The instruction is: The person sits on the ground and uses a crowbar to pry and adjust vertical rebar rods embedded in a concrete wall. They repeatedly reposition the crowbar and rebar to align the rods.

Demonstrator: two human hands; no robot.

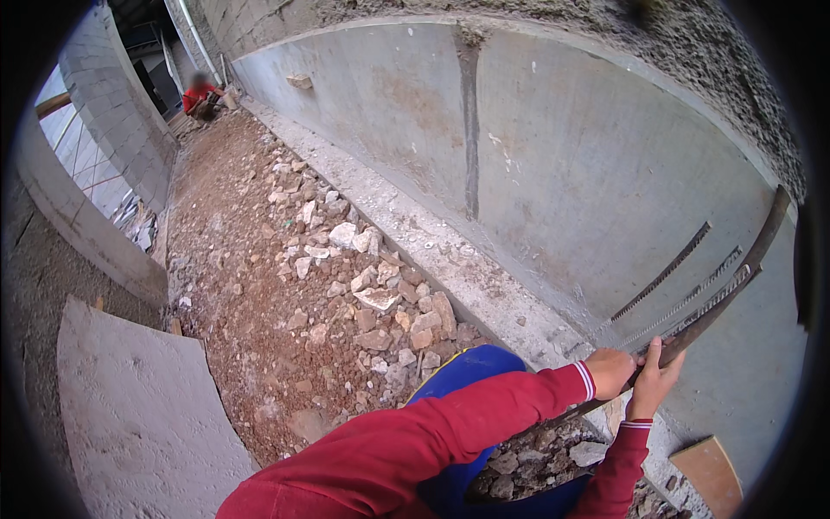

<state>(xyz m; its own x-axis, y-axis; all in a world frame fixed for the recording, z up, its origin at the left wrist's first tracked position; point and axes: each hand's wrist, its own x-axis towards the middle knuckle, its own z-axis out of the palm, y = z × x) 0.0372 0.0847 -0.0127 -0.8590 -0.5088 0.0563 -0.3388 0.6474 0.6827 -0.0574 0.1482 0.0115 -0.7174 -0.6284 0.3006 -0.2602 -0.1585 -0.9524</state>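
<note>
Both my hands are around a long dark bar [720,307], which slants from low by my knees up to the right in front of the concrete wall. My left hand [611,372] grips it in a fist, the wrist in a red cuff with white stripes. Right beside it my right hand [658,381] wraps the bar with the fingers on its upper side. Close to my hands, several narrow strips with toothed or ridged edges, such as this dark one [663,272], stand against the wall; their exact kind is hard to tell.
A smooth grey concrete wall [402,97] rises above a concrete ledge [428,240]. Broken stones [376,298] lie along the ledge on reddish soil [227,214]. A grey board [142,415] is at left, a brown tile-like piece [708,477] at lower right. A person [200,97] crouches far off.
</note>
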